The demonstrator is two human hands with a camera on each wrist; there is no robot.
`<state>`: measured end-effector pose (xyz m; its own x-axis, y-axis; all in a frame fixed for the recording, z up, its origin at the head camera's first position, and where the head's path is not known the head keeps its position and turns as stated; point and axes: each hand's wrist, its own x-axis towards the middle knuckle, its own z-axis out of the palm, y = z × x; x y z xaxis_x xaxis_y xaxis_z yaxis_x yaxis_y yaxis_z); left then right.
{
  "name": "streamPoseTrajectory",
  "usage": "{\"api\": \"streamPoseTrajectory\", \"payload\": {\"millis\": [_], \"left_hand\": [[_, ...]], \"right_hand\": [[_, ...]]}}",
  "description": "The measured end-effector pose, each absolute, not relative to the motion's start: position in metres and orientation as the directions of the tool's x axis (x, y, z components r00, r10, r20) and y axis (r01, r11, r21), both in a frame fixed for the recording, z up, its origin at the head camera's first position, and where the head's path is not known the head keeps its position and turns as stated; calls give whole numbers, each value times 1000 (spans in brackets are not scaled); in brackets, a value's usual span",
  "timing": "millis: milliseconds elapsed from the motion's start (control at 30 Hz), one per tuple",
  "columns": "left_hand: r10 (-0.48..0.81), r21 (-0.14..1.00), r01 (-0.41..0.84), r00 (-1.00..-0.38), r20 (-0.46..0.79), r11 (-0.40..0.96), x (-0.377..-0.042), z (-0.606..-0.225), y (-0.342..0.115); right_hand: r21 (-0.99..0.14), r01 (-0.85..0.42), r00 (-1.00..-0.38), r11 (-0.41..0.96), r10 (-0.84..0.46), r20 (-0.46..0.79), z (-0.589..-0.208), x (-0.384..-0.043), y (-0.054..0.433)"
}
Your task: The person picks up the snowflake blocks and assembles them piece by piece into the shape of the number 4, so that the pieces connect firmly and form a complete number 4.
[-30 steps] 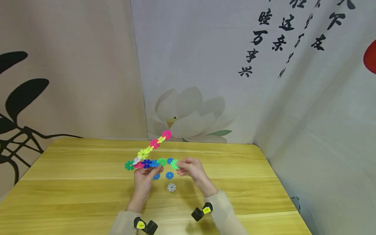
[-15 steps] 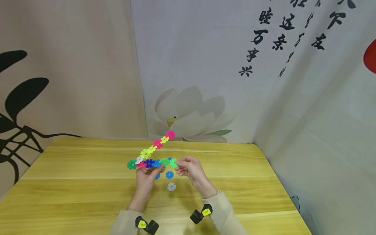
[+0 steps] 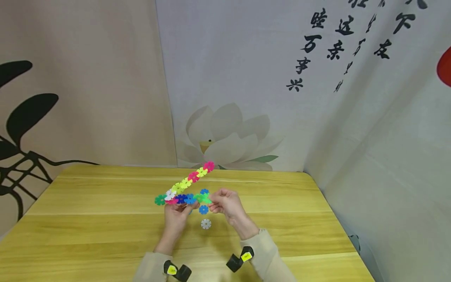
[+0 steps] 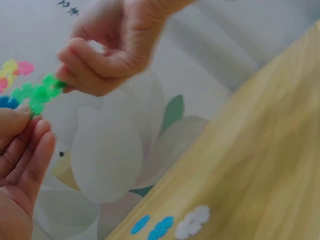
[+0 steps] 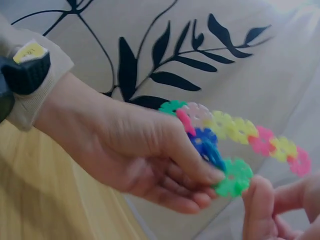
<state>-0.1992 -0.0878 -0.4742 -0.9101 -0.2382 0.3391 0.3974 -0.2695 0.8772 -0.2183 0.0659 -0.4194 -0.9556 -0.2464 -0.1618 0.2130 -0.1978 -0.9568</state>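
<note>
My left hand [image 3: 175, 218] pinches a V-shaped chain of plastic snowflake discs above the table, near its light green end disc [image 3: 199, 197]. Its lower arm has a dark green disc [image 3: 160, 200], a pink one, a dark blue disc [image 3: 181, 199] and a blue disc [image 3: 190, 199]. From a white disc [image 3: 170, 194], yellow and pink discs slant up to a pink disc [image 3: 209, 167]. My right hand [image 3: 229, 205] pinches another light green disc [image 3: 206, 198] against the chain's green end. In the left wrist view both green discs [image 4: 47, 89] overlap; whether their slots interlock I cannot tell.
Below the hands lie a blue disc [image 3: 203, 210] and a white disc [image 3: 206, 224] on the wooden table [image 3: 105, 223]. Another blue disc [image 3: 204, 191] lies farther back, and one is mostly hidden by the left hand. A printed curtain [image 3: 239, 78] hangs behind the table.
The left hand has shifted slightly right with the chain, and the slanted arm's tip has swung right and down. The right hand's green disc has come to overlap the chain's green end disc.
</note>
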Motion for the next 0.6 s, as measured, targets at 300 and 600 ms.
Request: {"api": "streamPoseTrajectory", "payload": {"millis": [300, 600], "left_hand": [[-281, 882, 411, -896, 344, -230, -200, -470, -88], [-283, 891, 350, -920, 269, -288, -199, -468, -92]], "right_hand": [[-959, 213, -947, -189, -280, -155, -422, -221, 66], [-996, 87, -989, 35, -118, -90, -456, -253, 77]]}}
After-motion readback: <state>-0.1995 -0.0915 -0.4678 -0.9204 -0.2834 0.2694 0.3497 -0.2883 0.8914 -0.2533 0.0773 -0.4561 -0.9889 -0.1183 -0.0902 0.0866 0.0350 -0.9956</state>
